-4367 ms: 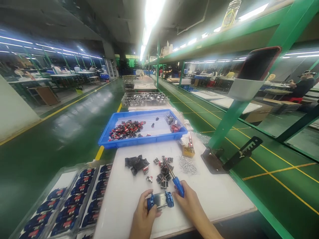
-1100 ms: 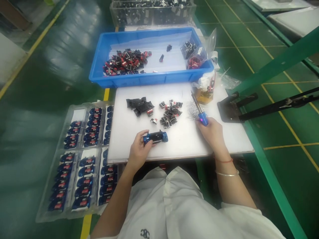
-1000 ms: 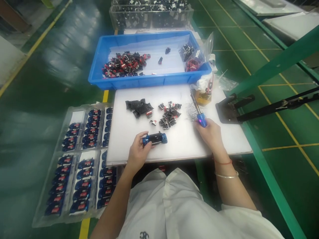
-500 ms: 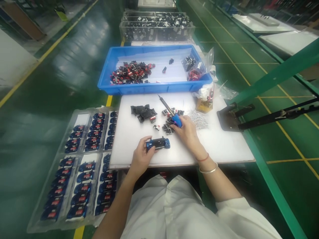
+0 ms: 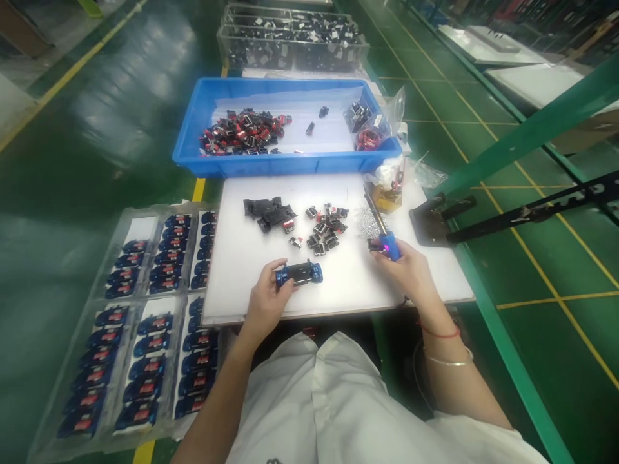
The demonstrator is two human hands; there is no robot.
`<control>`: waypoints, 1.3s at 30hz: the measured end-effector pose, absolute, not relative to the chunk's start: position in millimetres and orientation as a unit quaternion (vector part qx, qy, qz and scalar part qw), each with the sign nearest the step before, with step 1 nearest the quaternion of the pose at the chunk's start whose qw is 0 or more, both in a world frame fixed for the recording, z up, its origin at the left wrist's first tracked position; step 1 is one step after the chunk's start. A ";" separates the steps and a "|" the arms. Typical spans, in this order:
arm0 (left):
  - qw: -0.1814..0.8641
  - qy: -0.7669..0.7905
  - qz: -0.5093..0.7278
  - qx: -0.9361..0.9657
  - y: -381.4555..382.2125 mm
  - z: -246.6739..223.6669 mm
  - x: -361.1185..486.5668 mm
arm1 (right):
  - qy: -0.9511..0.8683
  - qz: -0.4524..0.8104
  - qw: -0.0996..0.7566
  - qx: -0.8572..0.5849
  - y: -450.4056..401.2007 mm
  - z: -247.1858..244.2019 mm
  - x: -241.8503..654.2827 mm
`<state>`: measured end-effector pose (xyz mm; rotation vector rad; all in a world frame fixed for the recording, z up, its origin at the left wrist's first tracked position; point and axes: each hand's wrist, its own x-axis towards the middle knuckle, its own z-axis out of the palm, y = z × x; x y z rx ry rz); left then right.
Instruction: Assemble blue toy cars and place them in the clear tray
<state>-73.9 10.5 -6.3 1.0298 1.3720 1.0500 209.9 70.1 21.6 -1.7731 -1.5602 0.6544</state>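
My left hand [image 5: 268, 293] grips a blue toy car body [image 5: 300, 273] near the front edge of the table, thumb and fingers at its left end. The car's black middle faces up. My right hand [image 5: 411, 267] is closed around the blue handle of a soldering iron [image 5: 388, 247], its tip pointing up and away; a purple light glows on the handle. A small dark part [image 5: 374, 245] shows by the fingertips, too small to name. Between the hands lies a cluster of small black, silver and red parts [image 5: 323, 235]. A pile of thin metal pins [image 5: 367, 222] lies beyond the iron.
Black plastic chassis pieces [image 5: 268, 212] lie at the table's left. Behind stands a blue bin [image 5: 285, 166] with red and black parts and plastic bags. Trays [image 5: 138, 299] of blue cars sit at left. A green post [image 5: 527, 122] with a black bracket rises at right.
My right hand has moved right with the soldering iron, away from the small parts cluster. My left hand still holds the toy car body. The whole view has shifted slightly.
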 end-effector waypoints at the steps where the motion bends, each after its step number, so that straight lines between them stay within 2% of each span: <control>1: 0.534 0.577 0.441 0.434 10.7 -7.4 -74.2 | -0.611 0.222 0.331 -0.684 66.1 20.0 215.6; 5: 0.525 0.577 0.446 0.438 11.5 -13.1 -74.7 | -0.657 0.155 0.298 -0.675 57.4 12.4 224.5; 10: 0.513 0.576 0.452 0.448 11.1 -15.6 -74.8 | -0.678 0.251 0.283 -0.630 57.6 5.7 217.9; 13: 0.511 0.570 0.459 0.451 10.4 -15.5 -74.6 | -0.642 0.315 0.314 -0.624 58.3 4.9 218.9; 16: 0.509 0.577 0.458 0.444 10.4 -16.0 -73.4 | -0.594 0.311 0.346 -0.656 57.5 4.6 224.1; 27: 0.495 0.618 0.423 0.442 5.4 2.1 -61.3 | -0.626 0.294 0.340 -0.637 61.1 -0.4 220.6; 33: 0.489 0.596 0.417 0.481 6.7 10.7 -40.9 | -0.574 0.410 0.410 -0.579 47.6 20.2 201.9; 39: 0.485 0.569 0.413 0.520 4.6 26.1 -22.0 | -0.626 0.381 0.444 -0.515 33.9 29.9 166.2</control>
